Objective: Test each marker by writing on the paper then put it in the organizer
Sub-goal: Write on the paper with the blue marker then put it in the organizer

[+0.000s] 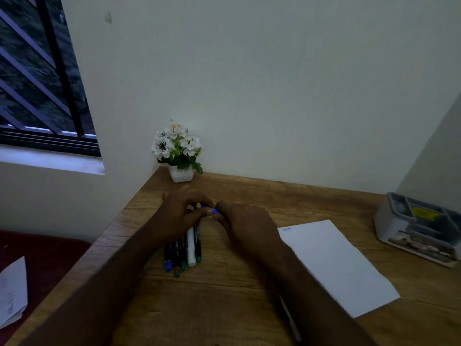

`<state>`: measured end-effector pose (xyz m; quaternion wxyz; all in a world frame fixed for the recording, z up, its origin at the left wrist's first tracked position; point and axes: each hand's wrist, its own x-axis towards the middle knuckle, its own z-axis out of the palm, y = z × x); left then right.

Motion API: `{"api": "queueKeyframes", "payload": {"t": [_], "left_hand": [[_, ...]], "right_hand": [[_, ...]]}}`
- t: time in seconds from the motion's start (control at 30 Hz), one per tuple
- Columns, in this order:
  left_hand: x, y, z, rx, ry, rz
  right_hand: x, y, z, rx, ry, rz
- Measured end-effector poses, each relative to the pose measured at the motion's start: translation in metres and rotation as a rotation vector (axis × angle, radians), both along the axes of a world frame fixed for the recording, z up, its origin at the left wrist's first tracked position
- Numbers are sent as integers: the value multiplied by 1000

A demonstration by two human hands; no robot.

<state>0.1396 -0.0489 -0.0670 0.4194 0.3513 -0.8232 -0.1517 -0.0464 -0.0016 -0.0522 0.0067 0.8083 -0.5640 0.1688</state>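
Wooden desk point(224, 295) in a dim corner | I'm pinching a blue marker point(209, 210) between left hand point(179, 216) and right hand point(247, 226) — probably uncapping it | other markers point(185, 253) lying below | paper point(336, 265) and organizer point(419, 226) waiting rightward — handy.

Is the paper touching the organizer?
Apart. The head view shows bare wooden desk between the paper and the organizer.
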Motion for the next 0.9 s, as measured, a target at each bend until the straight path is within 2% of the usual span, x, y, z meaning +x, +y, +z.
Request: {"api": "queueKeyframes", "payload": {"t": [0.13, 0.3, 0.4, 0.5, 0.57, 0.67, 0.7, 0.83, 0.9], "left_hand": [[1, -1, -3, -5, -1, 25], [-5, 3, -4, -9, 28, 35], [-9, 7, 1, -15, 88, 71], [-22, 7, 6, -13, 122, 101], [-39, 7, 9, 7, 98, 89], [-77, 9, 11, 63, -21, 68], [-91, 9, 11, 88, -64, 68], [-135, 10, 3, 175, -116, 34], [-142, 6, -7, 204, -108, 59]], "right_hand": [[-5, 3, -2, -40, -16, 18], [-16, 9, 5, 81, -99, 59], [-39, 20, 11, 18, -224, 101], [-79, 27, 16, 13, -265, 152], [-105, 30, 13, -44, -418, 157], [-131, 37, 12, 19, -822, 79], [-138, 38, 11, 20, -874, 72], [-159, 42, 3, -115, -859, 72], [-162, 45, -7, -75, -969, 4]]}}
